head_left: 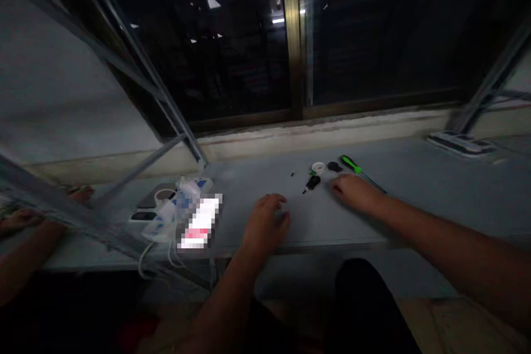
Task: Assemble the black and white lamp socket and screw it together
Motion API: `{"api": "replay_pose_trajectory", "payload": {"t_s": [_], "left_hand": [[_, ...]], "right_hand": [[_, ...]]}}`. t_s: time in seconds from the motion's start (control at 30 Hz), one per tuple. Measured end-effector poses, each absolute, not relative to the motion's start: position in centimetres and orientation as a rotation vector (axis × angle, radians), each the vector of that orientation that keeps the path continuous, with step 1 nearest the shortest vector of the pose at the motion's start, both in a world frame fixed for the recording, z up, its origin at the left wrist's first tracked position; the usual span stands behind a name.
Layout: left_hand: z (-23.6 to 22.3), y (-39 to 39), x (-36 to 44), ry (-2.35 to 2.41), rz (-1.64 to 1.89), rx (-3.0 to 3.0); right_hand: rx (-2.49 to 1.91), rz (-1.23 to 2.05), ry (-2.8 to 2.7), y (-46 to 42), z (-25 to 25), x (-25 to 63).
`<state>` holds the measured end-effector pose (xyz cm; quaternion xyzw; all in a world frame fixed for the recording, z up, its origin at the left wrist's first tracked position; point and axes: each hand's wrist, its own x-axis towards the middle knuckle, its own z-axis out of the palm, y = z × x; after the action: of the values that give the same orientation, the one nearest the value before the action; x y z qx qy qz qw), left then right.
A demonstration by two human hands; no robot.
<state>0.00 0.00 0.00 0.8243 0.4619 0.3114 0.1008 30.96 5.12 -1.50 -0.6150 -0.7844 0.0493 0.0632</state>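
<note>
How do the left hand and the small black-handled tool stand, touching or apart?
Apart. The head view shows a stretch of grey tabletop between the left hand and the small black-handled tool.

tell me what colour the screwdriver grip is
The screwdriver grip is bright green with black, seen best in the head view.

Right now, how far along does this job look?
Laid out already: a green-handled screwdriver, a white ring and a small black-handled tool on the grey bench. In hand: nothing; the right hand rests beside the screwdriver, the left hand on the bench. Left: those pieces lie apart, untouched.
</note>
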Motion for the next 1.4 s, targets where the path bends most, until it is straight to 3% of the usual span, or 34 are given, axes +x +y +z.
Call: {"api": "replay_pose_trajectory", "payload": {"t_s": [0.17, 0.47, 0.7, 1.4], "left_hand": [[0.0, 7.9, 5.6, 1.413, 0.648, 2.523], [-1.4, 16.2, 7.5, 1.463, 0.863, 2.529], [-3.0, 17.6, 5.6, 1.548, 0.902, 2.376], [-1.8, 16.8, 5.4, 1.312, 0.827, 2.347]], "right_hand": [[-1.87, 0.134, -2.344, 9.4, -0.9, 30.9], [-1.8, 0.15, -2.212, 13.5, 0.6, 31.6], [-1.012, 0.413, -2.441, 10.4, 0.9, 30.3], [-1.024, 0.154, -2.584, 9.7, 0.1, 27.4]]}}
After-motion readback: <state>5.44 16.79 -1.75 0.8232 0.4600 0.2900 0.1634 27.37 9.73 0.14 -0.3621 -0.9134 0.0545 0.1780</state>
